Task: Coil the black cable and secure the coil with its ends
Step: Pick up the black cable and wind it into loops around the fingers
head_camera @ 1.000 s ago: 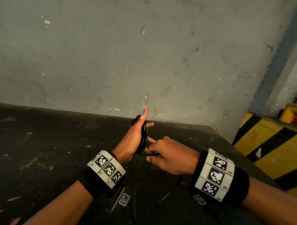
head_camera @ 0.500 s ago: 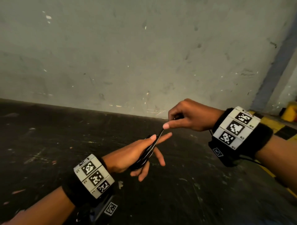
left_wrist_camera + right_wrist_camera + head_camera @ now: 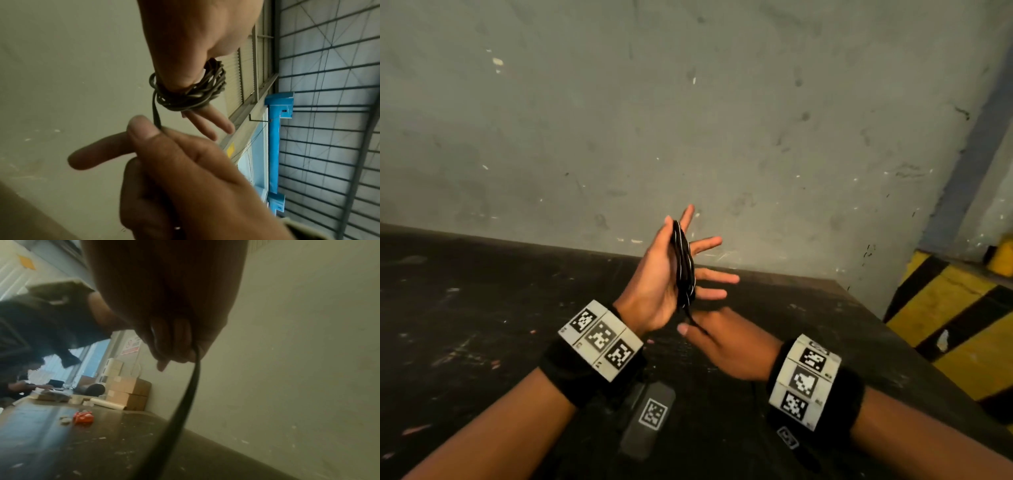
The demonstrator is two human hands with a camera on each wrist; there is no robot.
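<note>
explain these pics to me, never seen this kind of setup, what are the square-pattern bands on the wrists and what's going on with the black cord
No machine here: a person works with bare hands and wears three cameras. The big picture comes from a head camera that looks down at both hands. The other two come from cameras strapped to each wrist; the patterned bands are part of those wrist straps.

The left hand is held up with fingers spread, and the black cable is wound in a coil around it. The left wrist view shows the loops round the fingers. The right hand, just below, pinches the loose end between thumb and finger.

Below is a dark scuffed table against a grey wall. The right wrist view shows a red object and cardboard boxes further along.
</note>
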